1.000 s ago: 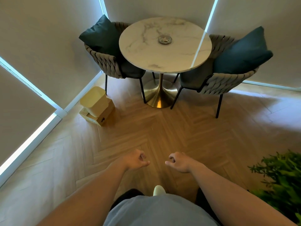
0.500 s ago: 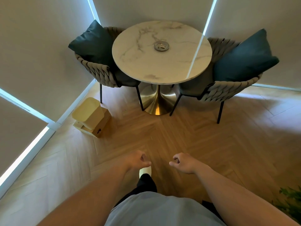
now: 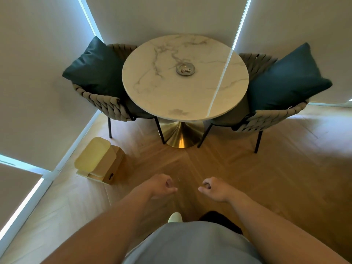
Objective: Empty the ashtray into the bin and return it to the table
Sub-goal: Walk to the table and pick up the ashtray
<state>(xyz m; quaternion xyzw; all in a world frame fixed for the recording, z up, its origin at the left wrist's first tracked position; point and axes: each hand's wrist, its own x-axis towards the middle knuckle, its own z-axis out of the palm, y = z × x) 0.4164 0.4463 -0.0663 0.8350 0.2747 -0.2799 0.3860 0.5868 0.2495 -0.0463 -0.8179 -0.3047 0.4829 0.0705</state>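
A round metal ashtray (image 3: 185,68) with something in its bowl sits near the middle of a round white marble table (image 3: 163,96) on a gold pedestal. A pale yellow bin (image 3: 94,159) with a closed lid stands on the floor at the left, by the wall. My left hand (image 3: 159,185) and my right hand (image 3: 214,188) hang in front of me over the wooden floor, both loosely curled into fists with nothing in them, well short of the table.
Two woven chairs flank the table, the left chair (image 3: 106,103) and the right chair (image 3: 266,117), each with a dark teal cushion. Walls with lit seams close in behind and at the left. Herringbone wood floor (image 3: 247,178) lies between me and the table.
I have walked closer: the table, chairs and bin have come nearer and lower in view. The plant at the right has left the view. Both hands stay curled and empty.
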